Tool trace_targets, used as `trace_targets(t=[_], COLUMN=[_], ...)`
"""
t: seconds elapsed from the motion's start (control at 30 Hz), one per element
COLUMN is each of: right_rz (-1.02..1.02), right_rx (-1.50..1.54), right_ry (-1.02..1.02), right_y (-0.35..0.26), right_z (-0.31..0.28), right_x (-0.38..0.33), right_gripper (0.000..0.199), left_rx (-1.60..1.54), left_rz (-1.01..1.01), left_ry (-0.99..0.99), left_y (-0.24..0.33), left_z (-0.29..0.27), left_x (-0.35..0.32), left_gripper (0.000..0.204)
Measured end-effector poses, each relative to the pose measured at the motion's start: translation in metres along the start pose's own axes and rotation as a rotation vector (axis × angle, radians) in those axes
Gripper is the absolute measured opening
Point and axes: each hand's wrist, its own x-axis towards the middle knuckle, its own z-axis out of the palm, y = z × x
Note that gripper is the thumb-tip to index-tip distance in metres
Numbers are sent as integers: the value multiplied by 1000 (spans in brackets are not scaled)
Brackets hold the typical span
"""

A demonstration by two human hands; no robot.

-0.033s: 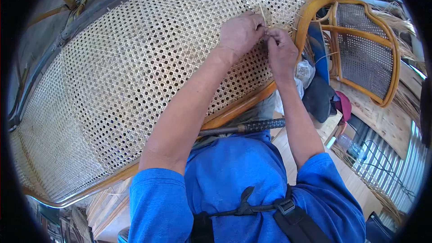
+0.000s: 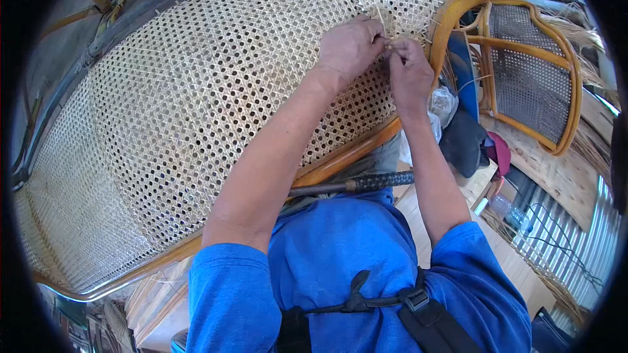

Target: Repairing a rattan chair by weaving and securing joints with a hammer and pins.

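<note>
While your head camera looks down past your blue shirt, both of your forearms reach up and away from you to the upper middle of the picture, over a large woven cane panel set in a curved wooden frame.

Your left hand lies knuckles-up on the weave, its fingers curled and pinched together on a thin pale cane strand that rises from between your hands toward the top edge. Your right hand is just beside it, touching it at the fingertips, with its fingers likewise closed on the strand where the two hands meet. How far the strand runs under the fingers is hidden. The spot you are working lies near the right end of the panel, close to where the frame bends upward.

Below your forearms, a dark rod-like tool with a textured grip lies across your lap, between the frame and your chest, apart from both hands.

To your right, beyond your right forearm, a smaller cane chair back in an orange wooden frame leans upright. Dark cloth and a pale crumpled bag sit between it and the big panel. Loose bundles of cane fibre lie along the far right rim.
</note>
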Motion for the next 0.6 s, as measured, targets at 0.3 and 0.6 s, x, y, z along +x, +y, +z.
trace_targets(t=[0.3, 0.6], right_rz=[-127, -158], right_rx=[-219, -267], right_ry=[36, -59], right_y=[-5, -3], right_z=[0, -4], right_x=[0, -5], right_gripper=[11, 14], left_rx=[-85, -174], left_rz=[15, 39], left_ry=[-31, -41], left_y=[2, -2], left_z=[-3, -5], left_x=[-5, -9], left_gripper=[14, 13])
